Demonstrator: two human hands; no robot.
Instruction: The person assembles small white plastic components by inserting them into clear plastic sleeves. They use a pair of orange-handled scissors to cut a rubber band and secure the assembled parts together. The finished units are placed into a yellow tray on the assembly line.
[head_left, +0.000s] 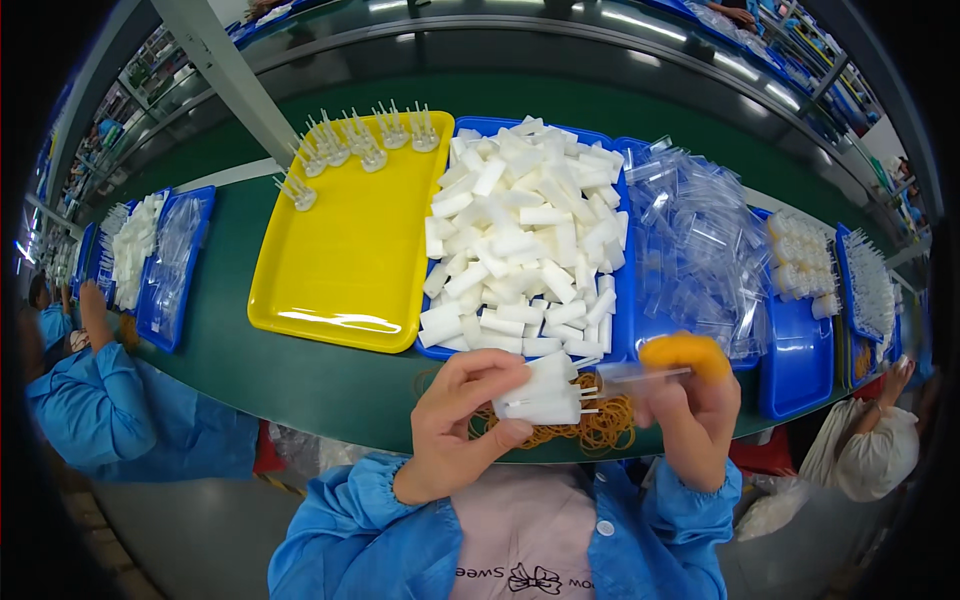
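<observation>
Workbench [235,375]: green, busy room beyond
White foam bundle [540,395]: by the bench's near edge, above rubber bands [606,432]; axis left-to-right, prongs pointing right
Left hand [450,425]: pinched round it — nearer
Right hand [697,425]: blurred, fingers closed on a clear tube [640,374] — just beside the prongs, nearly parallel

On the table [300,370] a yellow tray [335,250] sits beyond and left of the left hand [448,435], blue trays [800,375] beyond and right, rubber bands [610,428] nearby
</observation>
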